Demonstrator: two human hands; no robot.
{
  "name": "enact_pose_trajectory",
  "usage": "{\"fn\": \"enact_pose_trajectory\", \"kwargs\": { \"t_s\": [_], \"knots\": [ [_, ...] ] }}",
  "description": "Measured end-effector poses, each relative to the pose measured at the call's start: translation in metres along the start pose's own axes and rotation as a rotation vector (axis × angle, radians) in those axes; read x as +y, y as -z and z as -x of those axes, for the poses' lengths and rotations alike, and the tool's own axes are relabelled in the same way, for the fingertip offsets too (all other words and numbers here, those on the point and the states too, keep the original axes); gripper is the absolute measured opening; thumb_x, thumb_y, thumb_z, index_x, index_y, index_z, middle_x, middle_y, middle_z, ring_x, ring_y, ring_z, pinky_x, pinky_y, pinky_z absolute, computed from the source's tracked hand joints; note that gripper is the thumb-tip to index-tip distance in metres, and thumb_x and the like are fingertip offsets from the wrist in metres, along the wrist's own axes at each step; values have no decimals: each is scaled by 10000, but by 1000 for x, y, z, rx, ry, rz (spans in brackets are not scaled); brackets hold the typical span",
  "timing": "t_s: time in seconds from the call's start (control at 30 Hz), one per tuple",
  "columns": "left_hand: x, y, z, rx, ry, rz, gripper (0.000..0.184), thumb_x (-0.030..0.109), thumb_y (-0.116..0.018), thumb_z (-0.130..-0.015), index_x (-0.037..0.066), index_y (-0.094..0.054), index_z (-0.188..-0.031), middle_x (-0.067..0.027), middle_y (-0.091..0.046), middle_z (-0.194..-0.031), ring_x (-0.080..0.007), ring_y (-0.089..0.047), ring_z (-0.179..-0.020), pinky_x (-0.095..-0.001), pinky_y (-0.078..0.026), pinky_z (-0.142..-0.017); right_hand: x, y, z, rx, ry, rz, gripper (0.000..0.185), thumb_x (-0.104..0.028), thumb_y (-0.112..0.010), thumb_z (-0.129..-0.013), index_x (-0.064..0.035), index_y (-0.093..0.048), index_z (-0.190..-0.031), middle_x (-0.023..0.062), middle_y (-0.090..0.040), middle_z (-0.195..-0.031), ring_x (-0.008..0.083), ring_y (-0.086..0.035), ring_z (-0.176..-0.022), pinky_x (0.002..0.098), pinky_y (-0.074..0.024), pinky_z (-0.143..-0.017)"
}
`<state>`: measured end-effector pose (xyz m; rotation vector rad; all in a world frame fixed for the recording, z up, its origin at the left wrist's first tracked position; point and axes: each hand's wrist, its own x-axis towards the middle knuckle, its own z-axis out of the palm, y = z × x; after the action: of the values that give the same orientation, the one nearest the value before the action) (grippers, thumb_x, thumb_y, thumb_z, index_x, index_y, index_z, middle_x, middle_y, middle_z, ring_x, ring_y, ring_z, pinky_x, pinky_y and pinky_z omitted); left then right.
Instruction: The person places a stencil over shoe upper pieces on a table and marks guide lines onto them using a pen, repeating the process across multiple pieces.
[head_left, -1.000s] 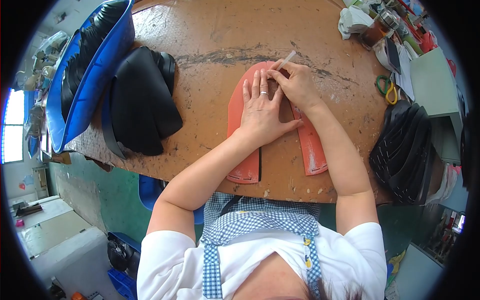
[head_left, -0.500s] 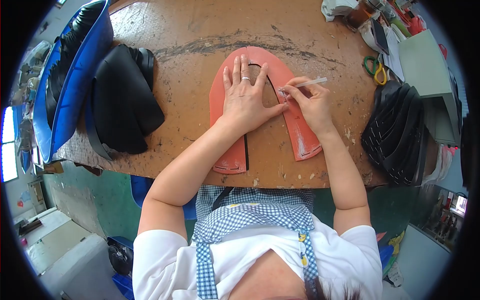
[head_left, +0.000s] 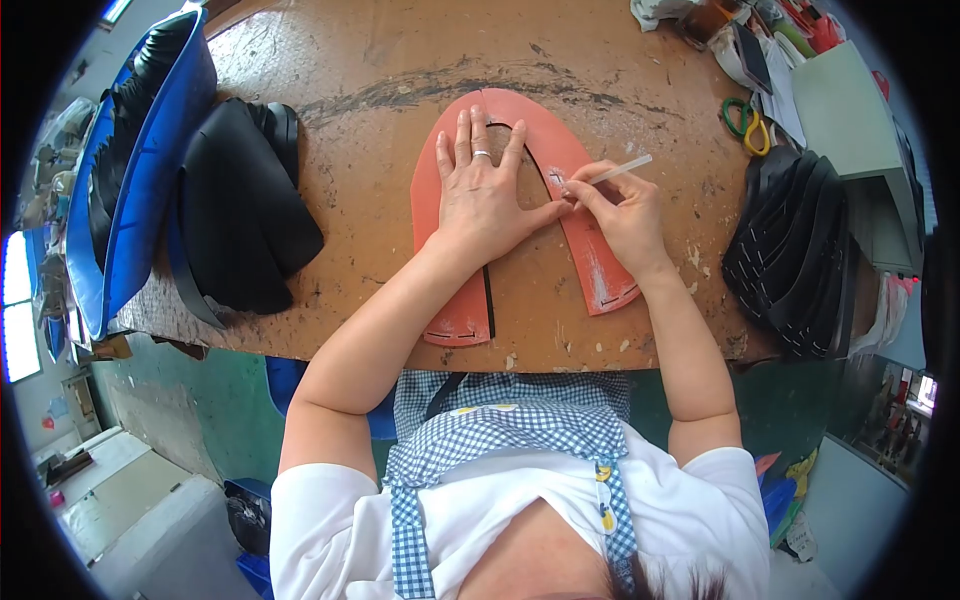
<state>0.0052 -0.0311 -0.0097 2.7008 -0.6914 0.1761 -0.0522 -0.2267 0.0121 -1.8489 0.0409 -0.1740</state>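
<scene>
A red U-shaped template [head_left: 432, 210] lies on the brown tabletop [head_left: 370, 180], its rounded end away from me. Black edges show along its inner side, and short dark marks sit near both ends. My left hand [head_left: 482, 197] is spread flat over the template's left side and inner gap, a ring on one finger. Pinched in my right hand [head_left: 622, 212] is a thin whitish pen [head_left: 628, 167], its lower end at the inner part of the template's right arm. The fingers hide the exact tip. My left thumb reaches close to the right fingertips.
Stacked black pieces [head_left: 245, 210] lie at the left beside a blue bin [head_left: 165, 150] holding more. Right are a black bundle with white marks [head_left: 790, 250], green-and-yellow scissors [head_left: 748, 127], a phone [head_left: 752, 55] and a pale green box [head_left: 850, 110].
My right hand has moved from the template's rounded top down to its right arm, the pen now leaning rightward. The left hand stays flat on it. The whole view has shifted somewhat.
</scene>
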Motion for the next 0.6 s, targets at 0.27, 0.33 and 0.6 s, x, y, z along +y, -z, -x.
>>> {"fn": "enact_pose_trajectory", "kwargs": {
  "t_s": [0.27, 0.33, 0.6],
  "knots": [
    [-3, -5, 1, 17, -17, -25, 1143, 833, -713, -809, 151, -393, -1668, -365, -227, -1710, -470, -139, -1636, -619, -67, -1310, -12, 25, 60, 115, -50, -10, 97, -73, -728, -1025, 8, -779, -1038, 48, -794, -903, 109, -740, -804, 254, -590, -763],
    [-1, -4, 1, 15, -12, -34, 1138, 838, -709, -809, 156, -397, -1665, -360, -244, -1705, -464, -149, -1636, -616, -70, -1312, -12, 33, 89, 98, -61, 72, 108, -79, -720, -1033, 12, -772, -1060, 56, -794, -909, 118, -740, -798, 257, -589, -768],
    [-2, -6, 1, 35, -19, -36, 1134, 843, -706, -807, 161, -405, -1662, -351, -260, -1703, -460, -165, -1634, -606, -77, -1316, -15, 42, 124, 60, 60, 208, 65, -42, -723, -1011, 4, -769, -1009, 79, -778, -906, 144, -734, -812, 296, -567, -714]
  ]
}}
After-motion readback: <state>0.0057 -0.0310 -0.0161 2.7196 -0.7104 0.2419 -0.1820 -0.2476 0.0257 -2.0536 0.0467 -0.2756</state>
